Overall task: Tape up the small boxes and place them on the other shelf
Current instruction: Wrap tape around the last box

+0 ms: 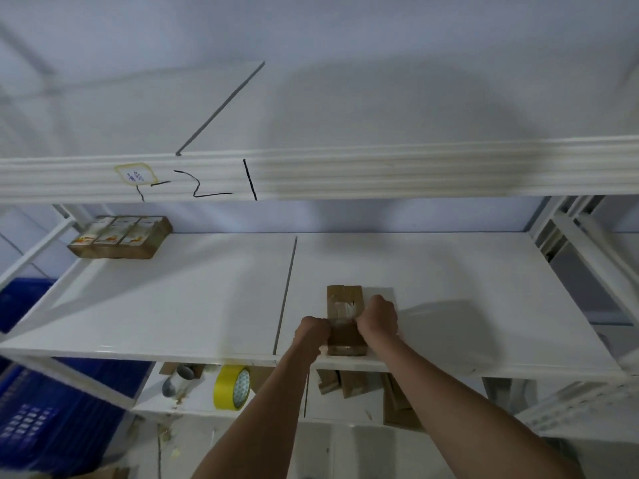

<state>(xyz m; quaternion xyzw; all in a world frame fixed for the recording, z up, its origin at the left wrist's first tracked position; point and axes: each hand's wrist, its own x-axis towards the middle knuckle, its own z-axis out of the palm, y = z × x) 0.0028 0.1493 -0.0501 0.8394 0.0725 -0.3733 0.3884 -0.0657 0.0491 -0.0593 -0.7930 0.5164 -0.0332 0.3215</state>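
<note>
The small brown box (345,319) lay near the front edge of the middle shelf (449,305), clear tape across its top. My left hand (313,331) and right hand (377,318) were curled against its two sides; whether they pinched tape or box, I could not tell. Three printed boxes (121,236) stood at the shelf's far left. A yellow tape roll (232,387) sat on the lower shelf (193,399).

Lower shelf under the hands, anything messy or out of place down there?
Yes. The lower shelf is untidy: crumbs or scraps lie beside a clear tape roll on its side, and brown cardboard pieces lean at odd angles. The yellow tape roll stands on edge near the front lip and might roll off.
</note>
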